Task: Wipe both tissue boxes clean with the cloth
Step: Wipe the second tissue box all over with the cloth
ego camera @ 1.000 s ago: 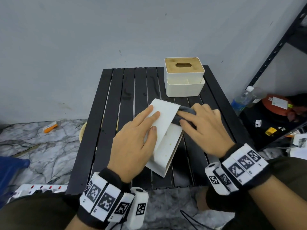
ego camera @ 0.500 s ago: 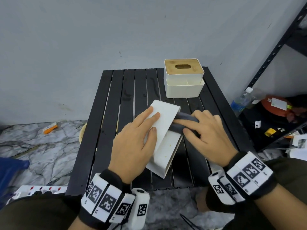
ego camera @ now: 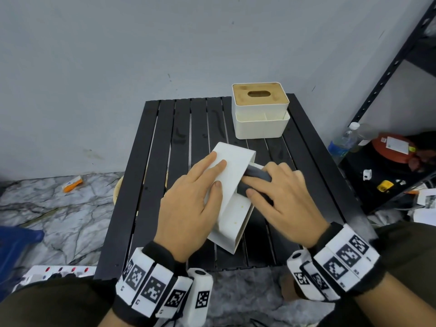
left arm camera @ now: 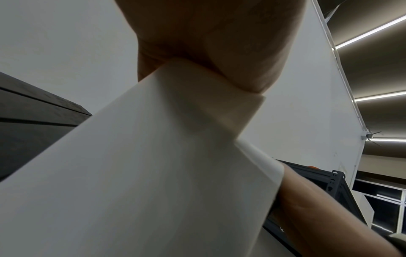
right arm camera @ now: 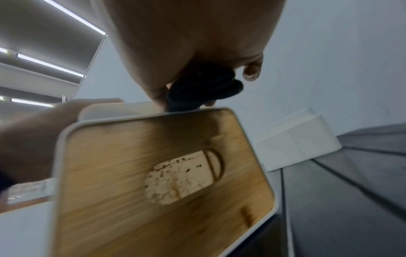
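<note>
A white tissue box (ego camera: 232,161) lies tipped on its side in the middle of the black slatted table (ego camera: 165,149). Its wooden lid (right arm camera: 164,182) faces right. My left hand (ego camera: 203,185) lies flat on the box's upper face (left arm camera: 153,173), fingers straight, pressing it down. My right hand (ego camera: 271,185) grips a bunched dark grey cloth (ego camera: 257,174) and presses it against the box's right-hand side near the upper edge; the cloth (right arm camera: 204,87) is bunched under the fingers. A second white tissue box (ego camera: 260,109) with a wooden lid stands upright at the table's far right, also seen behind (right arm camera: 296,144).
A black metal shelf (ego camera: 389,74) stands to the right, with a water bottle (ego camera: 342,142) and a red object (ego camera: 391,147) on the floor beside it. On the marble floor at left lie an orange item (ego camera: 73,184) and a white power strip (ego camera: 54,272). A grey wall is behind the table.
My right hand has slid the cloth along the box's side, a little toward me. The left hand and the box have stayed in place.
</note>
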